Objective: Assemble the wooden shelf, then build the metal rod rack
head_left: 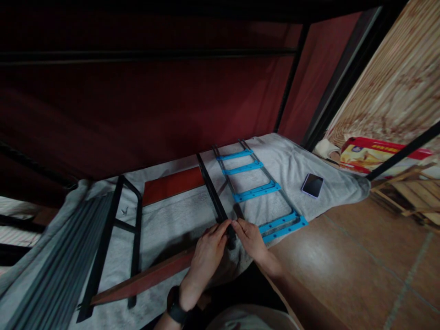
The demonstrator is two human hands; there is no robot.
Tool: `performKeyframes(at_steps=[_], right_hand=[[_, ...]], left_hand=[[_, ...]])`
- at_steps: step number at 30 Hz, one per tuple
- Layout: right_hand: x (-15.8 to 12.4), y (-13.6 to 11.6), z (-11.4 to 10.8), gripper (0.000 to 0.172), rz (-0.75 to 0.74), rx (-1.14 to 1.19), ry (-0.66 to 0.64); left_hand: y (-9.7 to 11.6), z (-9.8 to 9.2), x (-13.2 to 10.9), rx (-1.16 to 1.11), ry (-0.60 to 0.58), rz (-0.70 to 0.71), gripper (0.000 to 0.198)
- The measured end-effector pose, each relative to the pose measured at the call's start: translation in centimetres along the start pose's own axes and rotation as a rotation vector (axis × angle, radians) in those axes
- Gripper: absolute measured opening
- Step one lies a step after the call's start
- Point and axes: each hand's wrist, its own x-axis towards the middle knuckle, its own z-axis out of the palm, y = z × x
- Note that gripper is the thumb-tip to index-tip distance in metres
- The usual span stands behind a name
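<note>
A long black metal bar (210, 188) lies on a grey cloth (172, 215) spread over a low bed. My left hand (208, 253), with a black watch on its wrist, is closed round the bar's near end. My right hand (251, 239) pinches the same end from the right, its fingertips meeting those of the left hand. Just right of the bar lies a ladder-like frame with blue rungs (256, 188), and its nearest blue rung is beside my right hand.
A red board (173, 184) lies left of the bar; another red board (144, 279) runs along the near edge. A black metal frame (129, 229) and grey slats (65, 256) lie at the left. A phone (312, 185) rests on the cloth. A red box (371, 156) sits at the right. Brown tiled floor (360, 266).
</note>
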Motion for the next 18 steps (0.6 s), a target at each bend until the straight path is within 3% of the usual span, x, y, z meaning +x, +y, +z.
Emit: performKeyframes(at_steps=[3, 9, 15, 18], right_hand=[[0.01, -0.76, -0.41, 0.045, 0.058, -0.054, -0.007], [-0.03, -0.39, -0.26, 0.037, 0.025, 0.197, -0.046], [-0.09, -0.86, 0.13, 0.051, 0.135, -0.049, 0.001], [-0.27, -0.99, -0.29, 0.041, 0.151, 0.086, 0.03]], left_hand=[[0.02, 0.04, -0.05, 0.013, 0.005, -0.012, 0.05], [0.28, -0.08, -0.21, 0.004, -0.011, -0.035, 0.055], [0.17, 0.05, -0.44, 0.0, 0.017, -0.05, 0.062], [0.16, 0.07, -0.48, 0.015, 0.019, -0.061, 0.062]])
